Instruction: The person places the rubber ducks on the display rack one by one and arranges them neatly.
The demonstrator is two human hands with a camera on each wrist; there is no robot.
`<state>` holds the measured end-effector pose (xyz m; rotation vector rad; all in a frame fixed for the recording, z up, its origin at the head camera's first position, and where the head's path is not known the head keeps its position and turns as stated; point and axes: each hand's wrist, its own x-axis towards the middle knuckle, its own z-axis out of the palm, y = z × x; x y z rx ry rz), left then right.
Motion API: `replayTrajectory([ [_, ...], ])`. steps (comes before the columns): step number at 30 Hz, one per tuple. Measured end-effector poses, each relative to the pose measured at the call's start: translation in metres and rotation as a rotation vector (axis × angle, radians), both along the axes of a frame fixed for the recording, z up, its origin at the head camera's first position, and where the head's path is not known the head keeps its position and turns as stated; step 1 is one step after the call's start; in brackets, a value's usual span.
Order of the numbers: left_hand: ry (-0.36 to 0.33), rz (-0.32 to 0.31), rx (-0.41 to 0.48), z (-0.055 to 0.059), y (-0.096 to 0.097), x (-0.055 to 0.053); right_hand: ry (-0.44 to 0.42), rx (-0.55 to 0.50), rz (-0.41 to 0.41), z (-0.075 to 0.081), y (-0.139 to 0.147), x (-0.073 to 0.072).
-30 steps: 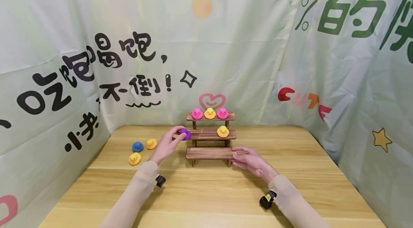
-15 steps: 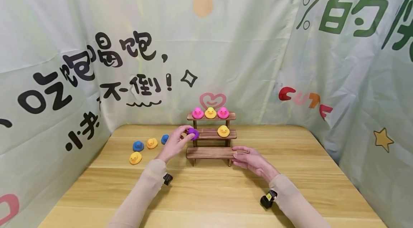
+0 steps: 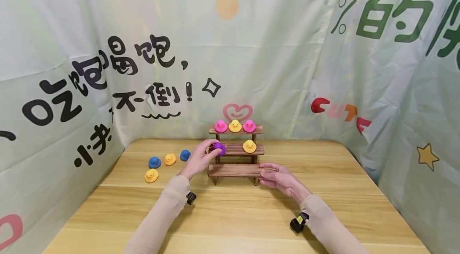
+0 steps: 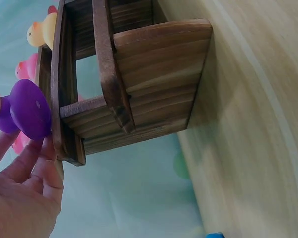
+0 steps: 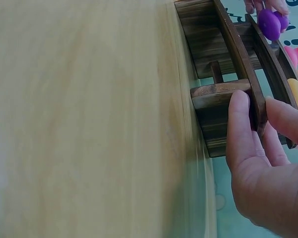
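Observation:
A purple rubber duck (image 3: 219,149) is pinched between the thumb and fingers of my left hand (image 3: 201,158), at the left end of the middle tier of a three-step wooden display shelf (image 3: 233,170). In the left wrist view the underside of the purple duck (image 4: 31,110) faces the camera, close to the tier's edge; whether it touches the wood I cannot tell. My right hand (image 3: 284,180) grips the right end of the lowest tier, thumb and fingers on either side of the board. One yellow duck (image 3: 249,146) sits on the middle tier's right part.
Along the top tier sit a pink duck (image 3: 221,126), a yellow duck (image 3: 235,126) and another pink duck (image 3: 249,126). On the table to the left lie blue ducks (image 3: 154,162) and yellow ducks (image 3: 151,175). A printed curtain (image 3: 273,66) hangs behind the table.
My left hand has moved right with the purple duck, from beside the middle tier to its left end. A blue duck behind that hand has come into view. My right hand stays put.

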<state>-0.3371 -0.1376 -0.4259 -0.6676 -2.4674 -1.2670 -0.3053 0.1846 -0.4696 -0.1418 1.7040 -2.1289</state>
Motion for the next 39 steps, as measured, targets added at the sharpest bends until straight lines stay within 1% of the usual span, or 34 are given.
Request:
replayTrajectory([
  [4,0.028,-0.04,0.003,0.003,0.006,-0.001,0.0,0.004,0.003,0.0,0.0,0.0],
  [7,0.02,-0.061,0.005,0.007,0.01,-0.001,0.002,0.01,0.005,0.0,0.0,0.0],
  [10,0.013,-0.06,-0.021,0.01,0.014,-0.002,0.007,0.012,0.004,0.0,0.001,0.0],
  [14,0.011,-0.054,-0.054,0.011,0.019,-0.004,0.004,0.006,0.001,-0.001,0.001,0.001],
  [21,0.014,-0.071,-0.048,0.009,0.028,-0.01,0.002,0.003,-0.001,-0.001,0.001,0.0],
  [28,0.012,-0.075,-0.061,0.008,0.036,-0.016,0.001,0.006,0.003,-0.002,0.001,0.0],
  [34,0.002,-0.068,-0.096,0.01,0.042,-0.017,-0.003,0.003,0.006,-0.001,0.0,0.0],
  [39,-0.022,-0.063,-0.104,0.011,0.045,-0.019,-0.003,-0.004,0.005,-0.001,0.0,0.0],
])
